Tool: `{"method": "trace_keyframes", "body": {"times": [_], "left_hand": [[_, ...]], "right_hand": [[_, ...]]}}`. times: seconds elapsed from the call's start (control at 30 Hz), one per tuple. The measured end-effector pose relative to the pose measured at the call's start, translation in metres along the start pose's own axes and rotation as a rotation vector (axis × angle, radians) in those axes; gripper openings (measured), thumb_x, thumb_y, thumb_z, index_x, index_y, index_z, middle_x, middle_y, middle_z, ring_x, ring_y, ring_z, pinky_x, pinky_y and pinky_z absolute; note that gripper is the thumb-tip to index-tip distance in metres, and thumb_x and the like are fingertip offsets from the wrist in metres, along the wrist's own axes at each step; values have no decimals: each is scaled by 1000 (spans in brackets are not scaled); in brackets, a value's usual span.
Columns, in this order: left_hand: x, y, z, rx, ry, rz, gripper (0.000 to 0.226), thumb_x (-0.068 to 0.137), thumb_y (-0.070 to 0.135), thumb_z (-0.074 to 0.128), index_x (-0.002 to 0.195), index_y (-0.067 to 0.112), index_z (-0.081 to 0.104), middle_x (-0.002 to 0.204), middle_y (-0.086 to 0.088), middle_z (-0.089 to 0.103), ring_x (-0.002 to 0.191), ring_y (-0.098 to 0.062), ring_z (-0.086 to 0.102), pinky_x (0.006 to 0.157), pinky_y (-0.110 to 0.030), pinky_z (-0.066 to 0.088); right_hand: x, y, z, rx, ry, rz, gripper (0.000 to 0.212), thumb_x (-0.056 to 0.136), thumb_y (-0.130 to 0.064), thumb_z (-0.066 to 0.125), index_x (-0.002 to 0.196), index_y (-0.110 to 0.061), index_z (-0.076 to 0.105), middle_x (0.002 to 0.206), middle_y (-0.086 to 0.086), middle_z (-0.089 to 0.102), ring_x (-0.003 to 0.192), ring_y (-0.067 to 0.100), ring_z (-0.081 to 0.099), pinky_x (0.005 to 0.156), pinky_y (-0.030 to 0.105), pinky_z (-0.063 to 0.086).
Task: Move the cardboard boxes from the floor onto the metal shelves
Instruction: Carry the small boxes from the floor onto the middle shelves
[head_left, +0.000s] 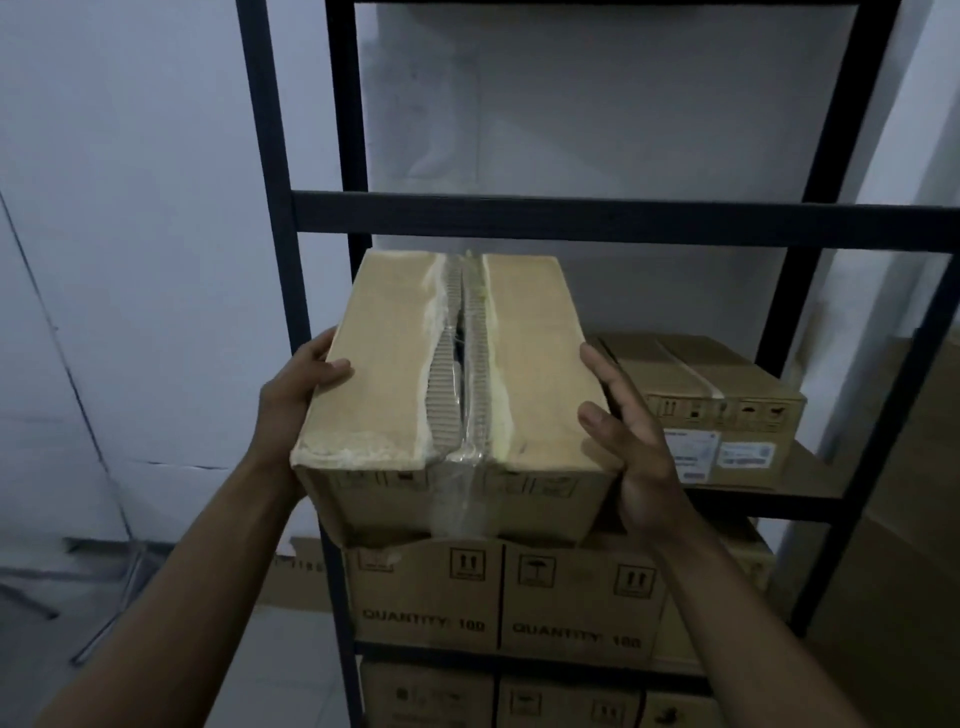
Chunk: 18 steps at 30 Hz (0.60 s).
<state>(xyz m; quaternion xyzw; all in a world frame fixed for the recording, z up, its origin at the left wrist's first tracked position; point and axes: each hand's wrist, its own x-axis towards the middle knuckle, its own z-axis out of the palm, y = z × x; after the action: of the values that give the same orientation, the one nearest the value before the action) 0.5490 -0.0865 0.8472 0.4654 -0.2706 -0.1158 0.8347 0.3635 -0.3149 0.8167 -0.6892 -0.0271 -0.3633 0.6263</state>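
Closest to me are the person's two bare forearms, reaching up and forward. The left hand (304, 387) grips the left side of a cardboard box (395, 374): its thumb is hooked over the top edge, and the fingers go round the side and out of sight. The right hand (631, 441) clamps the opposite side, thumb curled onto the top face and fingers spread flat along the wall of the box. The box is carried lengthwise between them. Its top is scuffed and its centre seam is torn open under clear tape (the corrugation shows along the split).

The box is at the front of the metal shelves (571, 218), level with the middle tier. Its far end reaches in beneath the dark cross beam and its near end juts out towards the person. I cannot tell whether its base touches the shelf board.

Directly below it, on the next tier down, two cartons (426, 597) printed "QUANTITY 100" stand side by side, with another row of cartons (426, 696) on the tier under those. On the middle tier, to the right of the held box and further in, a labelled carton (727, 395) sits flat, its white stickers facing out.

Behind everything is a pale wall (130, 208), with a thin metal stand (104, 597) on the floor at the left.
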Motion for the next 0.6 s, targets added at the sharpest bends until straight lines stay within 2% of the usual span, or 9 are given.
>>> {"method": "trace_keyframes", "body": {"times": [0.07, 0.17, 0.3, 0.37, 0.43, 0.47, 0.53, 0.57, 0.6], "left_hand": [[19, 2, -14, -45, 21, -42, 34, 91, 5, 49, 121, 10, 66, 98, -6, 75, 84, -24, 74, 68, -35, 61], [46, 7, -28, -65, 59, -43, 33, 87, 10, 54, 118, 0, 65, 99, -12, 68, 85, -25, 69, 70, -33, 60], [83, 9, -37, -72, -10, 58, 27, 82, 23, 54, 91, 4, 72, 83, -7, 64, 74, -18, 63, 65, -23, 54], [99, 8, -39, -99, -103, 78, 33, 92, 24, 45, 92, 7, 73, 84, -5, 67, 78, -18, 65, 68, -24, 55], [113, 6, -41, -120, -251, 71, 40, 97, 29, 35, 101, 9, 69, 91, -5, 66, 86, -21, 64, 73, -29, 56], [119, 7, -42, -133, -349, 78, 48, 100, 29, 25, 99, 12, 70, 89, -2, 67, 85, -19, 64, 74, -28, 56], [129, 5, -44, -185, -573, 92, 71, 103, 26, 4, 94, 19, 74, 87, 3, 72, 85, -14, 68, 76, -27, 56], [134, 3, -45, -172, -599, 84, 68, 104, 28, 6, 96, 19, 73, 91, 1, 73, 88, -16, 70, 78, -29, 57], [137, -1, -47, -116, -548, 92, 56, 103, 32, 18, 101, 19, 73, 97, -2, 74, 93, -20, 70, 79, -32, 58]], "right_hand": [[8, 10, 15, -4, -19, -36, 86, 74, -55, 79, 150, -34, 42, 145, -18, 54, 135, 11, 52, 106, 36, 47], [21, 18, 32, -59, -57, -79, 94, 75, -30, 82, 154, -28, 32, 142, -24, 54, 131, 5, 53, 97, 21, 51], [50, 22, 47, -192, 14, -128, 118, 58, -36, 93, 156, -32, 28, 143, -36, 45, 136, -5, 43, 102, 14, 44], [67, 25, 49, -210, 60, -169, 112, 56, -35, 92, 150, -43, 32, 137, -35, 51, 131, -4, 48, 103, 19, 47], [82, 28, 50, -184, 109, -152, 107, 54, -37, 93, 141, -53, 33, 137, -23, 56, 128, 5, 55, 105, 37, 51], [90, 29, 50, -176, 138, -142, 107, 52, -39, 93, 140, -53, 33, 138, -17, 57, 128, 8, 56, 105, 43, 51], [104, 33, 48, -169, 186, -128, 112, 49, -43, 93, 144, -49, 32, 141, -10, 56, 127, 12, 58, 102, 43, 54], [111, 34, 47, -174, 206, -120, 116, 48, -46, 93, 147, -45, 33, 141, -8, 56, 127, 13, 58, 100, 41, 55], [119, 36, 48, -189, 229, -112, 118, 47, -49, 93, 149, -41, 33, 141, -8, 56, 127, 14, 58, 99, 41, 56]]}}
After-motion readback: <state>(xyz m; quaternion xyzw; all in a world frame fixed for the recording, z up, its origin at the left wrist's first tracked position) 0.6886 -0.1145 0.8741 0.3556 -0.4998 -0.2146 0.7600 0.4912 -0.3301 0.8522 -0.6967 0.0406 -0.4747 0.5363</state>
